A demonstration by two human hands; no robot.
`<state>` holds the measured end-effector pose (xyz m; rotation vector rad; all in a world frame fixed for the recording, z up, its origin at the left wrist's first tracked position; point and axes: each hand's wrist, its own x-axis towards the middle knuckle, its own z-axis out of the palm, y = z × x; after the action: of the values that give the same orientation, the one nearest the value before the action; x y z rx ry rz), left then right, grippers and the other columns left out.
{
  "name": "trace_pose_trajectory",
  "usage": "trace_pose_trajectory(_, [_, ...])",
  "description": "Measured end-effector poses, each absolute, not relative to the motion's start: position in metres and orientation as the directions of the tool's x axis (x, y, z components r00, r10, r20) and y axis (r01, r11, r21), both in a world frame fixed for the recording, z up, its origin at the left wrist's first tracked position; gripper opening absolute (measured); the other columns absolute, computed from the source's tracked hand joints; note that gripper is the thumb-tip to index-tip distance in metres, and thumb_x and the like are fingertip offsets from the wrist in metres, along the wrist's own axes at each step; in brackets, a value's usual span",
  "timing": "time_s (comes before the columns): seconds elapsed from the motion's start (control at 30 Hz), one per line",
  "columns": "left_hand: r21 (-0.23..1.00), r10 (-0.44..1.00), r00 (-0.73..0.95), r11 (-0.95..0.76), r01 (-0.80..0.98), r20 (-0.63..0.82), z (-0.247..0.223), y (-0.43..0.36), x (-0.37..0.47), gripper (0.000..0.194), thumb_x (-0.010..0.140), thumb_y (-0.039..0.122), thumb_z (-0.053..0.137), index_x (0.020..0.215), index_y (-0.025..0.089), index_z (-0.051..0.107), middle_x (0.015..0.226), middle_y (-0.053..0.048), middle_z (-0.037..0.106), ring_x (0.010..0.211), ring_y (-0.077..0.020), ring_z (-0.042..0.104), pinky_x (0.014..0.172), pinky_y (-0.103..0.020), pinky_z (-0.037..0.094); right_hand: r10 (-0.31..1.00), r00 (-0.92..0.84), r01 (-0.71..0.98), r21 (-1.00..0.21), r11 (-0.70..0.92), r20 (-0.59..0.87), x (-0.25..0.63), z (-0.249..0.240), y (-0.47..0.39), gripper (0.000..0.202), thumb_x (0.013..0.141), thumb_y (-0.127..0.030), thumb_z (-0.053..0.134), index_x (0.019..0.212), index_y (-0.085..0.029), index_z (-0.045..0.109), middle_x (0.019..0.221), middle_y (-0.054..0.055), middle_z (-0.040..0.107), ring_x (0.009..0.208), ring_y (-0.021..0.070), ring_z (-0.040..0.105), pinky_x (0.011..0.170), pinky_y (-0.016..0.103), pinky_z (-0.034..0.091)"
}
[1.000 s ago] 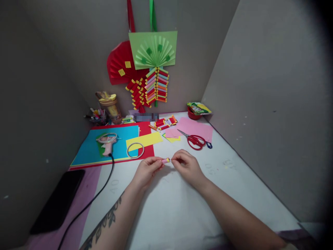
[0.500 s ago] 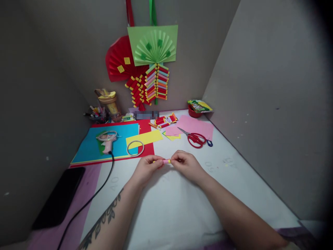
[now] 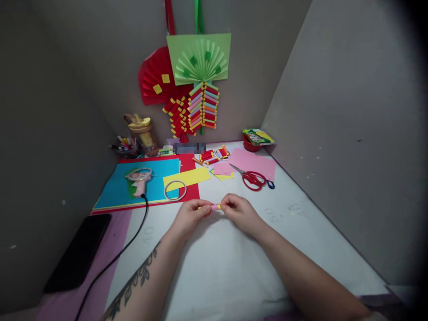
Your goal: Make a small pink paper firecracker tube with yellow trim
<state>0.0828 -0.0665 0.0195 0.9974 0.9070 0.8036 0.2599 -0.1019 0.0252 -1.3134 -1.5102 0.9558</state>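
Between both hands is a small pink paper roll (image 3: pixel 216 207) with yellow bands at its ends, held level just over the white table sheet. My left hand (image 3: pixel 192 215) pinches its left part, so the fingers cover much of that side. Thumb and fingertips of my right hand (image 3: pixel 239 211) close on the yellow right end. Beyond my right hand lie red-handled scissors (image 3: pixel 254 180), blades pointing to the far left. A ring-shaped roll of tape (image 3: pixel 175 191) rests past my left hand, partly over a yellow paper strip (image 3: pixel 197 177).
A pink fan-like device (image 3: pixel 141 180) on blue paper (image 3: pixel 113 187) trails a black cable (image 3: pixel 125 249). A black phone-like slab (image 3: pixel 78 252) lies at left. Finished red and yellow rolls (image 3: pixel 214 155) sit at the back. Paper fan decorations (image 3: pixel 200 62) hang on the wall.
The whole view has shifted slightly, so everything appears a little further right. Both hands keep the same grip on the pink paper roll.
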Motion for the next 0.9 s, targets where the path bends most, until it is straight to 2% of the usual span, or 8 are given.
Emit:
trace_pose_trajectory(0.43, [0.935, 0.888, 0.390, 0.322, -0.151, -0.243, 0.0198, -0.0667, 0.0841, 0.022, 0.063, 0.030, 0.075, 0.076, 0.013, 0.071, 0.068, -0.004, 0.066, 0.063, -0.0123, 0.057, 0.063, -0.023, 0.042, 0.986, -0.032, 0.352, -0.921, 0.164, 0.164, 0.2609, 0.0256, -0.1017, 0.008, 0.076, -0.020, 0.051, 0.068, -0.019, 0.052, 0.068, -0.002, 0.051, 0.061, 0.0116, 0.045, 0.054, 0.023, 0.034])
trace_pose_trajectory(0.63, [0.923, 0.898, 0.361, 0.336, -0.188, -0.253, 0.0186, -0.0630, 0.0798, 0.022, 0.063, 0.029, 0.076, 0.077, 0.013, 0.070, 0.070, -0.004, 0.066, 0.065, -0.0113, 0.057, 0.065, -0.022, 0.042, 0.985, 0.042, 0.291, -0.945, 0.151, 0.170, 0.2676, 0.0242, -0.0991, 0.007, 0.075, -0.022, 0.051, 0.069, -0.020, 0.054, 0.068, -0.001, 0.053, 0.062, 0.0125, 0.047, 0.056, 0.024, 0.037])
trace_pose_trajectory(0.9, [0.901, 0.856, 0.436, 0.390, -0.191, -0.278, 0.0221, -0.0651, 0.0810, 0.028, 0.061, 0.031, 0.077, 0.078, 0.011, 0.069, 0.069, -0.005, 0.066, 0.064, -0.0118, 0.057, 0.064, -0.023, 0.044, 0.972, 0.000, 0.356, -0.908, 0.220, 0.235, 0.2634, 0.0294, -0.1023, 0.010, 0.076, -0.021, 0.054, 0.067, -0.018, 0.057, 0.069, 0.000, 0.056, 0.065, 0.0128, 0.051, 0.060, 0.024, 0.039])
